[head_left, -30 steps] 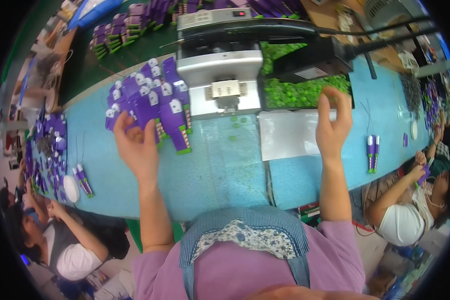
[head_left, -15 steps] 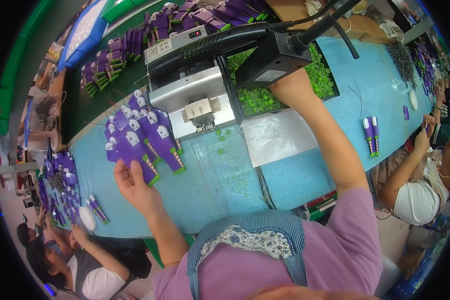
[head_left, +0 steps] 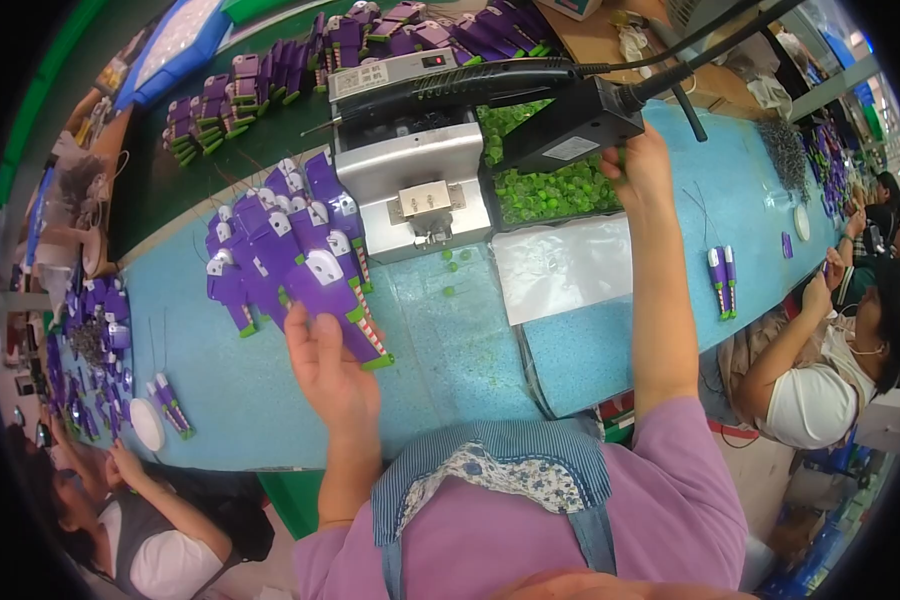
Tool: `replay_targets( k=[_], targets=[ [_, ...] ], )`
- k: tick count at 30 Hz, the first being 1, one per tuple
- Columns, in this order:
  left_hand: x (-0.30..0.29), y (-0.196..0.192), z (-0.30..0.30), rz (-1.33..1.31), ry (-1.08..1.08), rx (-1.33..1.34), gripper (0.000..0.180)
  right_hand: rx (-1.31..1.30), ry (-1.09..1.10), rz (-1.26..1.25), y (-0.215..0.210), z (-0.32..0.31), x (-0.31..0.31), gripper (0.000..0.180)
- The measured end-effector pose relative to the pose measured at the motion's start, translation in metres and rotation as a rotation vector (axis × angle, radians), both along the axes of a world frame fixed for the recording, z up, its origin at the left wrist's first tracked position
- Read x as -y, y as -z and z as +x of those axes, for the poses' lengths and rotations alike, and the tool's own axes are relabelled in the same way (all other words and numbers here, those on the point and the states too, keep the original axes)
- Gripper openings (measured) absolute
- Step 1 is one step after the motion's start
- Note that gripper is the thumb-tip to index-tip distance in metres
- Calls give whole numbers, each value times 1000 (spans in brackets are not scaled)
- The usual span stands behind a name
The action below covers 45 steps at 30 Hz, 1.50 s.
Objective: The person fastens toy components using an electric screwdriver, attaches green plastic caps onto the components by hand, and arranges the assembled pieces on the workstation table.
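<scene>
Purple plastic is marking the main change in the head view: the left hand (head_left: 335, 375) is no longer waiting loosely by the pile but is now pinching a flat purple plastic piece (head_left: 325, 296) with a white patch and a striped, green-tipped leg. The thumb is pressing on top near its lower edge and the fingers are curling beneath, the piece reaching up and to the right of that hand. Whether it is fully clearing the heap of similar purple pieces (head_left: 255, 232) just beyond the hand is hard to tell.

The right hand (head_left: 650, 175) is now drawing back from among the small round green plastic beads (head_left: 550, 192), and is hovering by the right end of their shallow black tray (head_left: 562, 221). Its fingers are bending nearly together; something green is showing by the fingertips, but whether they are gripping a bead cannot be told. The black box-shaped fixture (head_left: 580, 125) is hanging just left of these fingers, and the silver metal machine (head_left: 410, 165) is standing between the two hands, farther out. Judging by this shift, the left hand's picking up is done, while the right hand's is remaining uncertain
</scene>
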<state>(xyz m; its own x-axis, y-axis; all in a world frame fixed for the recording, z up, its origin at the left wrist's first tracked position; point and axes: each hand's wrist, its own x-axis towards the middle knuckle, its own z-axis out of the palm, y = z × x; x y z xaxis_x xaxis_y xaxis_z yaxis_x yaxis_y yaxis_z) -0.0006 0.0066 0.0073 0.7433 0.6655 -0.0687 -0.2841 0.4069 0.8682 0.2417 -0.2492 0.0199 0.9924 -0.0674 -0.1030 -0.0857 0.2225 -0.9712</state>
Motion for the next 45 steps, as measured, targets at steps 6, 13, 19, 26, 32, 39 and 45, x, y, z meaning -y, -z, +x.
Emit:
replay_targets(
  k=[6,13,19,26,32,39,45],
  targets=[
    [-1,13,-8,-90,86,-55,30,-224,-226,198,-1,-90,-21,16],
    [6,11,-7,-105,167,-82,31,594,-281,-612,54,-153,-108,8],
    [8,19,-9,-108,207,-113,30,806,-299,-990,68,-153,-119,17],
    [10,12,-8,-142,203,-125,34,885,-313,-1051,70,-148,-119,22],
    [11,10,-17,-186,312,-32,40,851,-316,-838,58,-143,-113,10],
    [14,21,-32,-153,403,-149,25,296,-441,-204,29,-145,-71,13],
    [16,23,-28,-377,559,-171,16,395,-505,-760,40,-163,-41,20]
  ],
)
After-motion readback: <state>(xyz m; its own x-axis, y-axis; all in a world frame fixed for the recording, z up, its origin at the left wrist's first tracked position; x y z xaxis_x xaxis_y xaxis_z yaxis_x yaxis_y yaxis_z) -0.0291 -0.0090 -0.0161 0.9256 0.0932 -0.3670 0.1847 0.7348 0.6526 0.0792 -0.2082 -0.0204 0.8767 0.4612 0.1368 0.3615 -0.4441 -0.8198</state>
